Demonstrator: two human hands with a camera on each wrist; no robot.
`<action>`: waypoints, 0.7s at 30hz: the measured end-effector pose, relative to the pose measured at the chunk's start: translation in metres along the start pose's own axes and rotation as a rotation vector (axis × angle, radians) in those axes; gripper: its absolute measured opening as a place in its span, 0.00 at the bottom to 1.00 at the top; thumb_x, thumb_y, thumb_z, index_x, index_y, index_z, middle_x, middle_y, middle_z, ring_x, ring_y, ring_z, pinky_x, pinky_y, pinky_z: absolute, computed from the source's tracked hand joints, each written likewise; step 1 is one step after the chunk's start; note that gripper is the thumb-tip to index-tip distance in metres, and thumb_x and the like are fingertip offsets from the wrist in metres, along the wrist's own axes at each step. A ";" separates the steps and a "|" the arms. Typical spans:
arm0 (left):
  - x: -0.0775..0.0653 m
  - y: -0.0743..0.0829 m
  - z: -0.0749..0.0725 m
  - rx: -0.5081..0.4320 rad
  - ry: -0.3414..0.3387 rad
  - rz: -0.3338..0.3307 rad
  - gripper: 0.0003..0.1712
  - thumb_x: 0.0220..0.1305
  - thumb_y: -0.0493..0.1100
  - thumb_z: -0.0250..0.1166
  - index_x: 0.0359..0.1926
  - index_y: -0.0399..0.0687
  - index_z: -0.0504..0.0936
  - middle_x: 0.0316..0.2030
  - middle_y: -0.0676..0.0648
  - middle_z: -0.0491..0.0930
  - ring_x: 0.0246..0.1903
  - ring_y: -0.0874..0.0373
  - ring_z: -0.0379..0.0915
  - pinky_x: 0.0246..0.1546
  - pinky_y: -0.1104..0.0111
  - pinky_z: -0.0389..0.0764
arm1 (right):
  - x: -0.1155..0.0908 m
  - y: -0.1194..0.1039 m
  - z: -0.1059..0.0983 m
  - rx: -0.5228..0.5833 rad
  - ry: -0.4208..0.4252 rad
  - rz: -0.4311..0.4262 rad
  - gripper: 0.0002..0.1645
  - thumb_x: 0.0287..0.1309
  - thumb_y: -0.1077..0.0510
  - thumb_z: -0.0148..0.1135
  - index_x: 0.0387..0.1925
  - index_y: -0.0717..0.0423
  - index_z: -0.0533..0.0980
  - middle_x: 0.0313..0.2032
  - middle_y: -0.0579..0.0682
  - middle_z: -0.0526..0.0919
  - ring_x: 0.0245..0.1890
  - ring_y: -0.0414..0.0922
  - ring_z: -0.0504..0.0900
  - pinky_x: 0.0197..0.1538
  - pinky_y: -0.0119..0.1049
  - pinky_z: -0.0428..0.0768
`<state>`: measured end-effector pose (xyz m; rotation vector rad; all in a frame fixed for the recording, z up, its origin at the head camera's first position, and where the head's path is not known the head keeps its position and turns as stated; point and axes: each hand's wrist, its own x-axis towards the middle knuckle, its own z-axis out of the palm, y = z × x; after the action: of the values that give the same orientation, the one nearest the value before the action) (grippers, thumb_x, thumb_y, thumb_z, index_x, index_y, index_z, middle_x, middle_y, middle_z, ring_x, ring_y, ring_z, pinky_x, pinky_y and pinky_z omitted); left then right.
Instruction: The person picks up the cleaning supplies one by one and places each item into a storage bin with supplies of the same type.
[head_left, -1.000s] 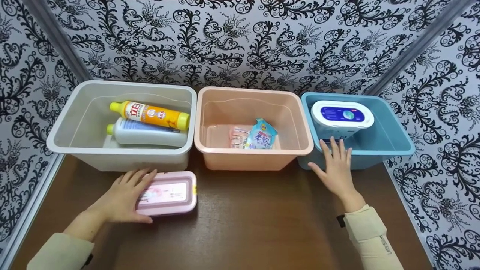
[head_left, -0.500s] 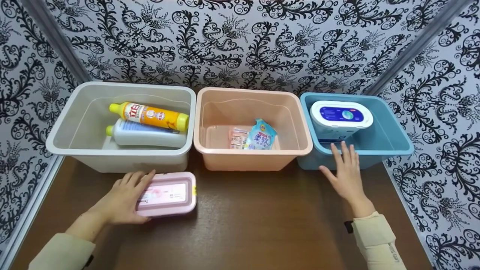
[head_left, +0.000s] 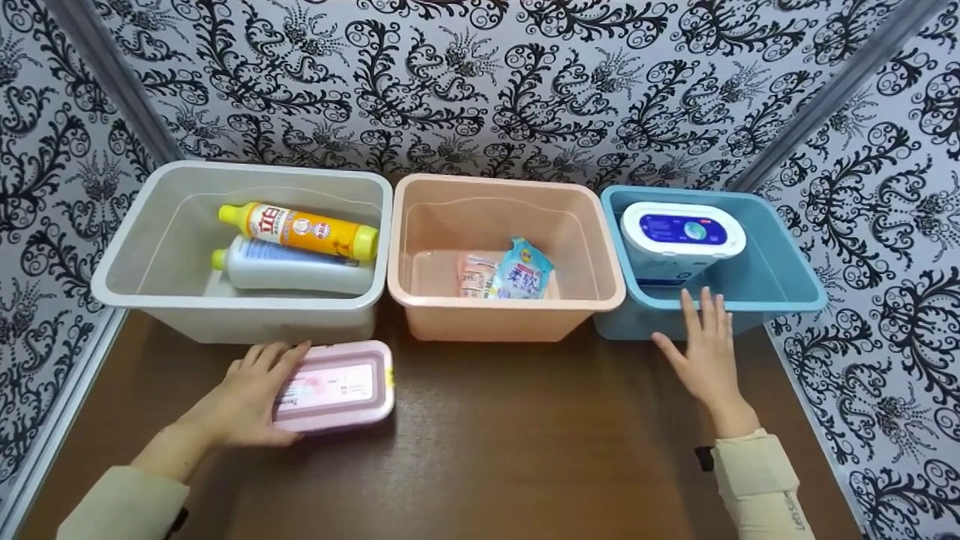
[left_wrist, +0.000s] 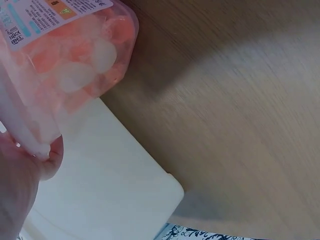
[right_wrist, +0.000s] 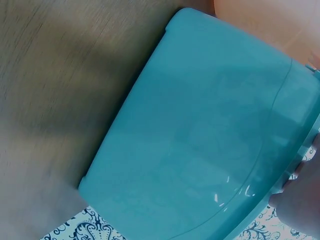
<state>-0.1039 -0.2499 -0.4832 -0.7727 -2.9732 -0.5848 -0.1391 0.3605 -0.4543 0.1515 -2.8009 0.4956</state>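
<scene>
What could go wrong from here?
1. The left hand grips the pink rectangular plastic tub by one end, so it might twist or slip if carried.
2. The tub is close in front of the light grey plastic bin; raising it could knock the bin.
3. Inside, the orange plastic bottle with yellow ends lies along the white plastic bottle; a bump might set it rolling.

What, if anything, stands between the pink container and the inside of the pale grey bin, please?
The front wall of the pale grey bin does, rising just beyond the pink container gripped by the left hand.
</scene>
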 end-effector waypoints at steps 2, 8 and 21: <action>0.000 0.003 -0.003 -0.003 -0.011 -0.006 0.63 0.26 0.63 0.75 0.65 0.43 0.60 0.53 0.34 0.68 0.54 0.39 0.62 0.46 0.45 0.69 | 0.000 0.000 0.000 -0.003 0.000 -0.001 0.47 0.59 0.40 0.56 0.71 0.56 0.51 0.71 0.68 0.45 0.72 0.65 0.38 0.71 0.60 0.36; 0.005 0.015 -0.016 -0.006 -0.033 -0.020 0.63 0.29 0.63 0.75 0.67 0.44 0.58 0.56 0.34 0.66 0.56 0.40 0.59 0.49 0.44 0.67 | -0.001 0.000 0.000 -0.007 -0.007 0.003 0.47 0.59 0.40 0.56 0.72 0.56 0.50 0.71 0.68 0.45 0.72 0.65 0.38 0.71 0.60 0.36; 0.014 0.046 -0.035 -0.018 -0.075 0.016 0.63 0.30 0.65 0.74 0.67 0.47 0.57 0.56 0.36 0.66 0.56 0.44 0.59 0.51 0.46 0.67 | -0.005 0.007 -0.002 0.017 0.005 0.028 0.48 0.60 0.40 0.55 0.71 0.61 0.48 0.71 0.68 0.41 0.72 0.63 0.35 0.71 0.58 0.31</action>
<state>-0.0969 -0.2188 -0.4328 -0.8377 -3.0301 -0.5951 -0.1351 0.3680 -0.4564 0.1139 -2.7978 0.5256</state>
